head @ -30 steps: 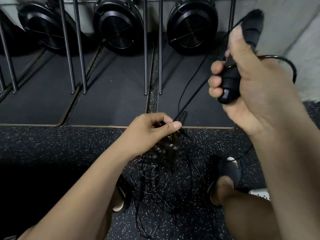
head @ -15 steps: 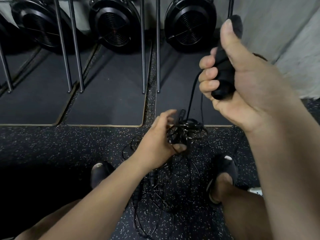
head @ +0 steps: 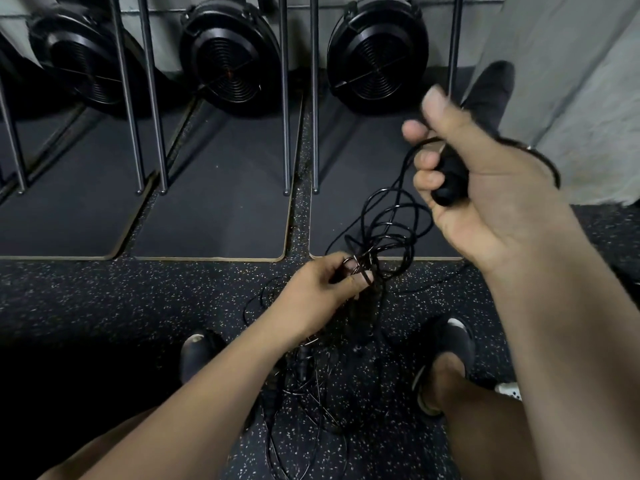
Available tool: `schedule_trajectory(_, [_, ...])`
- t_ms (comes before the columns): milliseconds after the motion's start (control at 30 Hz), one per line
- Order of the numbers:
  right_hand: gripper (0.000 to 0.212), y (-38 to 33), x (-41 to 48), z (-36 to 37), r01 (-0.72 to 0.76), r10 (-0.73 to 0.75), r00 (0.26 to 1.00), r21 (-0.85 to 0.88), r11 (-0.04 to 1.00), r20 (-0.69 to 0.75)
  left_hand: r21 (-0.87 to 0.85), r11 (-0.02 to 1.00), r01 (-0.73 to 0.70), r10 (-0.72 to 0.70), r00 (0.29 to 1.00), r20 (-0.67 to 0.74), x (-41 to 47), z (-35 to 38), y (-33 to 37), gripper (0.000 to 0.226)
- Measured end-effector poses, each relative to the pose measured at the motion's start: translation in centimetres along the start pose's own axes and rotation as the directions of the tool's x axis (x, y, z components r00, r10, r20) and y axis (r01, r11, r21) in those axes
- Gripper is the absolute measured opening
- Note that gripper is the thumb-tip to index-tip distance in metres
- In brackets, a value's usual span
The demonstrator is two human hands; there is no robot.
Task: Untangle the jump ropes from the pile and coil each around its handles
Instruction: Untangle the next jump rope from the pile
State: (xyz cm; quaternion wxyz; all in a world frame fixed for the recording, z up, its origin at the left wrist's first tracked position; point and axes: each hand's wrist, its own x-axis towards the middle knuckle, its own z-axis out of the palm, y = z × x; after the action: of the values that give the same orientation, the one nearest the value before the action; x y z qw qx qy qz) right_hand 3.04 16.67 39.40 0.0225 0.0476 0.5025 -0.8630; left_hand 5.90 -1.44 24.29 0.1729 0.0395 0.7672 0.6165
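Speckled floor [head: 104,299]: three fans [head: 86,64] [head: 228,60] [head: 377,53], one rope pile [head: 363,313], one handle [head: 450,178], two hands [head: 322,289] [head: 485,188].

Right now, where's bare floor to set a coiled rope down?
Free: the middle mat between the metal posts, and the speckled floor in front of it, left of the left hand. Crowded: the rope pile between the left shoe and right shoe, and the loops strung from the left hand's pinch up to the handle gripped in the right hand.
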Motion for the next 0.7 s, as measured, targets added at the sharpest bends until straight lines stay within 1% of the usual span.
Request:
schedule_trajectory(100, [0.055,1.4,0.7,-0.7,0.001,-0.004,0.999,-0.062,0.998,-0.042,-0.094,0.995,-0.026,0.025,1.000,-0.011,0.0,-0.4,0.5,0.021])
schedule_trajectory(133, [0.055,1.8,0.9,-1.0,0.013,-0.019,0.998,-0.092,0.996,-0.064,-0.118,0.992,-0.037,0.035,0.999,-0.016,0.0,-0.6,0.6,0.020])
schedule_trajectory(233, [0.040,2.7,1.5,-1.8,0.072,-0.110,0.985,-0.266,0.961,-0.131,-0.143,0.989,-0.041,0.040,0.999,-0.012,-0.3,-1.2,0.8,0.023])
schedule_trajectory(300, [0.036,3.1,2.2,-3.1,0.068,-0.143,0.970,-0.348,0.935,-0.194,-0.150,0.988,-0.035,0.037,0.999,0.011,-0.3,-1.4,0.8,0.023])
schedule_trajectory(433, [0.043,3.8,3.2,-4.9,0.003,-0.140,0.961,-0.496,0.868,-0.239,-0.133,0.990,-0.055,0.063,0.996,0.056,-1.0,-2.3,1.7,0.021])
schedule_trajectory(533, [0.036,3.6,3.4,-5.8,0.008,-0.194,0.950,-0.601,0.800,-0.245,-0.171,0.982,-0.079,0.094,0.992,0.084,-1.7,-3.0,2.5,0.020])
schedule_trajectory(567, [0.033,3.4,3.5,-6.1,0.005,-0.203,0.948,-0.625,0.781,-0.246,-0.201,0.975,-0.091,0.108,0.991,0.077,-2.0,-3.3,2.8,0.020])
schedule_trajectory(600, [0.030,3.2,3.5,-6.3,-0.003,-0.196,0.950,-0.634,0.773,-0.244,-0.238,0.966,-0.104,0.122,0.990,0.065,-2.1,-3.7,3.1,0.025])
schedule_trajectory(633, [0.027,3.1,3.6,-6.5,-0.015,-0.175,0.954,-0.623,0.782,-0.243,-0.266,0.956,-0.123,0.140,0.989,0.044,-2.2,-4.0,3.4,0.035])
schedule_trajectory(700, [0.018,2.7,3.5,-6.5,-0.047,-0.093,0.970,-0.543,0.838,-0.226,-0.287,0.945,-0.154,0.161,0.987,0.003,-2.5,-4.2,4.4,0.052])
